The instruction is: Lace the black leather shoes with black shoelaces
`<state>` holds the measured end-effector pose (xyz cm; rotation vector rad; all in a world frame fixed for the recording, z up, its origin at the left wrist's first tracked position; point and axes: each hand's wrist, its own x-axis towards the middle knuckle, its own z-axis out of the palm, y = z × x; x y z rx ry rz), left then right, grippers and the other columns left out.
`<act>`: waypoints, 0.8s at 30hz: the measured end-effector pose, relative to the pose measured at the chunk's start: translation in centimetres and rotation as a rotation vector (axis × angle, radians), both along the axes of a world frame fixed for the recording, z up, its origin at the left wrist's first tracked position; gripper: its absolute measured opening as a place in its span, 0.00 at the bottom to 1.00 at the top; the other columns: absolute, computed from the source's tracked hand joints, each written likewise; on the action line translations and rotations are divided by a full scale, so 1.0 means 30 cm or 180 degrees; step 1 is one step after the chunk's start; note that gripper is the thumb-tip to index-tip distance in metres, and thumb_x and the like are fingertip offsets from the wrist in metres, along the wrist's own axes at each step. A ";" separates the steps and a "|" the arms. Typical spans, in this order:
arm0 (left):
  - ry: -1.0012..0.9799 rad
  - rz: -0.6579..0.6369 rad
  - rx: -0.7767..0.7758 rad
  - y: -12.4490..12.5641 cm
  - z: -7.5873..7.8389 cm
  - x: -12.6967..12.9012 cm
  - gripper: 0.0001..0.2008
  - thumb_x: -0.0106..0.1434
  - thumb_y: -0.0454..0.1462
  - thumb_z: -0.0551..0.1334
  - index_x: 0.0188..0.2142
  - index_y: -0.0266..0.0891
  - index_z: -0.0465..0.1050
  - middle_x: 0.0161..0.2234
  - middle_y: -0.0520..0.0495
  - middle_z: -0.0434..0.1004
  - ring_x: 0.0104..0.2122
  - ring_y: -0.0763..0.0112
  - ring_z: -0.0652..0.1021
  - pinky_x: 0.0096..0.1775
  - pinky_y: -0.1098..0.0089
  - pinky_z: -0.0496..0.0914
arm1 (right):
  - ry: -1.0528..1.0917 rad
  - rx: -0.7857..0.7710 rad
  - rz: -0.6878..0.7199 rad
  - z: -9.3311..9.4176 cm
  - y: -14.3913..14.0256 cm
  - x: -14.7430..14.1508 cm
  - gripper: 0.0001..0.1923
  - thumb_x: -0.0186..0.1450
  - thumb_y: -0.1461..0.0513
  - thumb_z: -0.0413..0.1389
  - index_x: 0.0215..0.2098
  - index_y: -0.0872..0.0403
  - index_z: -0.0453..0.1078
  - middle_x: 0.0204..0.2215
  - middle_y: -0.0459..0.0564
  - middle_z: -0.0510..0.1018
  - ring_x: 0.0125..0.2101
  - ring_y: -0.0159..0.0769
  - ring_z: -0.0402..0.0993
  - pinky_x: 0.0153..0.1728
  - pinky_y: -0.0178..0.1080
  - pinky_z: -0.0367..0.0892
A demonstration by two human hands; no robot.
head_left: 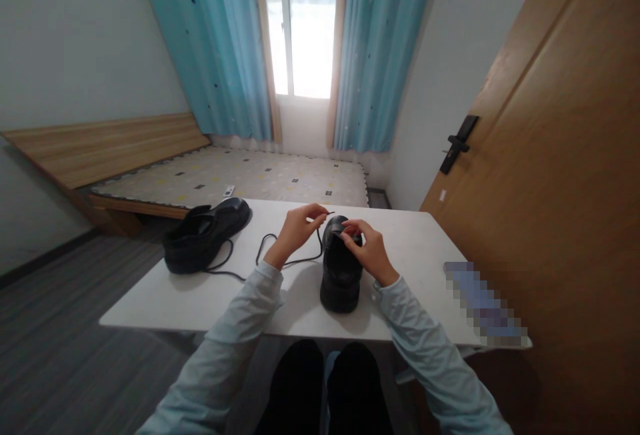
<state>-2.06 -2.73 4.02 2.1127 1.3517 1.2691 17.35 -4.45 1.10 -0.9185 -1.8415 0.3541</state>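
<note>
A black shoe (pixel 341 276) stands on the white table (pixel 415 248) right in front of me, heel toward me. My left hand (pixel 296 228) pinches the end of a black shoelace (pixel 273 248) that loops over the tabletop to the left of this shoe. My right hand (pixel 367 248) rests on the shoe's top near the tongue, fingers gripping it. A second black shoe (pixel 205 234) lies at the table's left side, with a lace trailing from it.
A blurred flat object (pixel 483 303) lies near the table's right edge. A wooden door (pixel 560 175) stands close on the right. A bed (pixel 235 178) sits beyond the table, under a window with blue curtains (pixel 380 55).
</note>
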 end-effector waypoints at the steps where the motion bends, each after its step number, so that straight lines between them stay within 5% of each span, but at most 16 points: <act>1: -0.0034 0.0014 -0.0071 0.008 -0.016 -0.006 0.10 0.61 0.41 0.58 0.36 0.38 0.75 0.32 0.47 0.81 0.32 0.69 0.80 0.36 0.71 0.74 | -0.0093 0.0056 -0.0016 0.000 0.000 -0.001 0.08 0.61 0.61 0.56 0.40 0.52 0.71 0.32 0.50 0.78 0.35 0.39 0.73 0.40 0.42 0.68; 11: -0.0327 -0.0178 -0.0569 0.049 -0.132 -0.034 0.12 0.61 0.42 0.58 0.36 0.36 0.73 0.27 0.46 0.78 0.28 0.69 0.79 0.30 0.71 0.75 | -0.0755 -0.0033 0.0218 -0.011 0.019 -0.003 0.14 0.64 0.62 0.52 0.46 0.50 0.75 0.43 0.52 0.79 0.45 0.43 0.72 0.49 0.47 0.64; 24: 0.0137 -0.0259 -0.0578 0.039 -0.147 -0.071 0.11 0.60 0.43 0.60 0.35 0.38 0.77 0.30 0.47 0.80 0.26 0.70 0.79 0.31 0.72 0.73 | -0.1048 0.0004 0.0368 -0.004 0.033 0.007 0.13 0.65 0.62 0.52 0.43 0.50 0.77 0.41 0.52 0.80 0.42 0.41 0.73 0.46 0.47 0.65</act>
